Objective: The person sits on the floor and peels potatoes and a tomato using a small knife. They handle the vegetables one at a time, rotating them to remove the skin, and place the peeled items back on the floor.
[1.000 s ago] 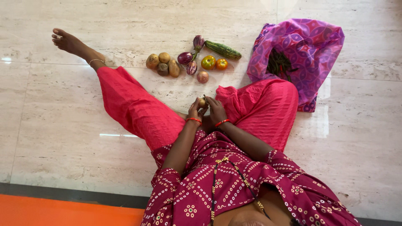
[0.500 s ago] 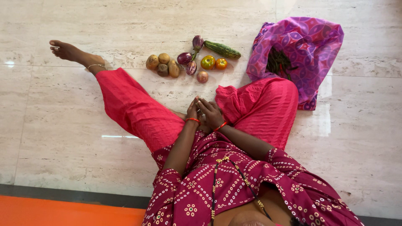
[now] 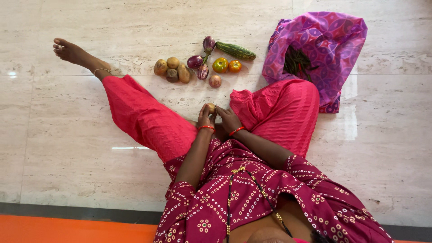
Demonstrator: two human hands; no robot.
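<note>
Brownish small round vegetable [image 3: 210, 107] sits pinched in the left hand [image 3: 205, 118], the right hand [image 3: 228, 119] closing fingers beside it.

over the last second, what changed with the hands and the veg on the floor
The small round brownish vegetable was hidden half a second ago, when the right hand folded over the left hand. Now the right hand has drawn back and the vegetable shows again at the left fingers, as it did a second ago. The potatoes, aubergines, tomatoes, cucumber and purple bag lie in the same arrangement.
</note>
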